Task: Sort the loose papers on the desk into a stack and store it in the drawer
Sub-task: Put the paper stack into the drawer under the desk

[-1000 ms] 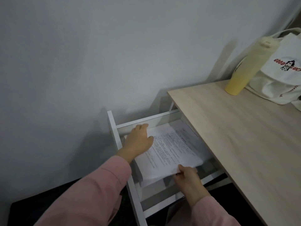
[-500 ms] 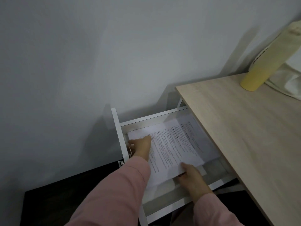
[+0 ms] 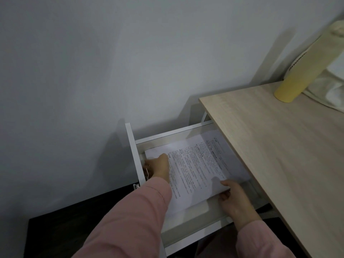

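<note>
Right hand [image 3: 235, 198] pinches the near corner of the paper stack [image 3: 195, 164], thumb on top. Left hand [image 3: 158, 168] curls over the stack's left edge, close against the side wall of the drawer [image 3: 134, 151]. Stack lies inside the open drawer, long axis running away from the person, far right part under the desk [image 3: 279, 155]. Judgement: both hands must let go outward, and the left has little room.

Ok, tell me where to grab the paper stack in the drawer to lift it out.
Pinch the paper stack at its near edge, coming from the open front of the drawer, thumb on top, as the right hand does. It lies low in the drawer, and the desk top overhangs its right side.
</note>
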A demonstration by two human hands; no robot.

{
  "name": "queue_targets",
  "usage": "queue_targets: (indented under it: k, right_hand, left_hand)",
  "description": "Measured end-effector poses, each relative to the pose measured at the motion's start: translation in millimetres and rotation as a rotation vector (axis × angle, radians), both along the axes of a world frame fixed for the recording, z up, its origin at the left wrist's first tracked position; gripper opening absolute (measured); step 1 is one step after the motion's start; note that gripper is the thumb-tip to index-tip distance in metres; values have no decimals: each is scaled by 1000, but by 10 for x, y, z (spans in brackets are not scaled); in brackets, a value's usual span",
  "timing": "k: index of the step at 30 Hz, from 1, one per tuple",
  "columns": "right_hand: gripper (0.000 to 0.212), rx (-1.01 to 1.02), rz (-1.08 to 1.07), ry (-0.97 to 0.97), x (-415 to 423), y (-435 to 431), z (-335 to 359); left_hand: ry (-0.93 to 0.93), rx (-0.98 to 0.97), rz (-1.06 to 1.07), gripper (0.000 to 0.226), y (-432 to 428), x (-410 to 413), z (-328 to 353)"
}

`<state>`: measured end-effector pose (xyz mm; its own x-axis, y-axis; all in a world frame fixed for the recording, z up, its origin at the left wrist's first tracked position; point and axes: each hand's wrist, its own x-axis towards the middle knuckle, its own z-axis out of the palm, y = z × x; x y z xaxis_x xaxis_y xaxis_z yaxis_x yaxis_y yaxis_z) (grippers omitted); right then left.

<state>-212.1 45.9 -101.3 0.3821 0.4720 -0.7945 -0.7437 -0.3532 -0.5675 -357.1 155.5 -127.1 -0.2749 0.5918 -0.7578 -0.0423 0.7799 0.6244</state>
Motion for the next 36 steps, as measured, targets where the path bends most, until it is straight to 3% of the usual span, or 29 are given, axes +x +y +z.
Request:
queue_targets:
  k: [3, 6, 8, 11, 15, 18, 20, 23, 25, 26, 30, 33, 36]
  right_hand:
    - [18, 14, -17, 26, 22, -14, -4]
    - [16, 8, -53, 90, 74, -57, 7]
    - [17, 8, -51, 112, 141, -104, -8]
    - [18, -1, -27, 148, 162, -138, -12]
    - [14, 32, -1, 203, 67, -92, 11]
    - [14, 25, -1, 175, 26, -113, 38]
    - [15, -17, 56, 37, 10, -181, 80]
    - [15, 90, 307, -279, -23, -268, 262]
    - [7, 184, 491, -595, -37, -305, 446]
    - [15, 217, 525, -783, -12, -306, 536]
    - [29, 297, 497, -1398, 239, -232, 770]
    - [35, 92, 723, -1618, 577, -188, 600]
    - [44, -56, 865, -1696, 764, -164, 479]
  left_hand:
    - [18, 1, -7, 57, -19, -11, 40]
    - [40, 10, -56, 75, -39, -11, 127]
    - [53, 85, -146, 84, -81, -13, 209]
    - [99, 294, -371, 79, -206, -53, 391]
    - [360, 624, -567, 69, -347, -258, 554]
    - [666, 785, -690, 68, -431, -443, 567]
    - [727, 756, -666, 74, -469, -528, 541]
    - [455, 566, -507, 84, -549, -579, 558]
    - [362, 549, -471, 83, -598, -563, 575]
    - [353, 551, -469, 83, -604, -546, 578]
    - [320, 567, -456, 84, -543, -466, 573]
    - [240, 615, -449, 73, -500, -383, 551]
    - [151, 636, -477, 61, -464, -214, 549]
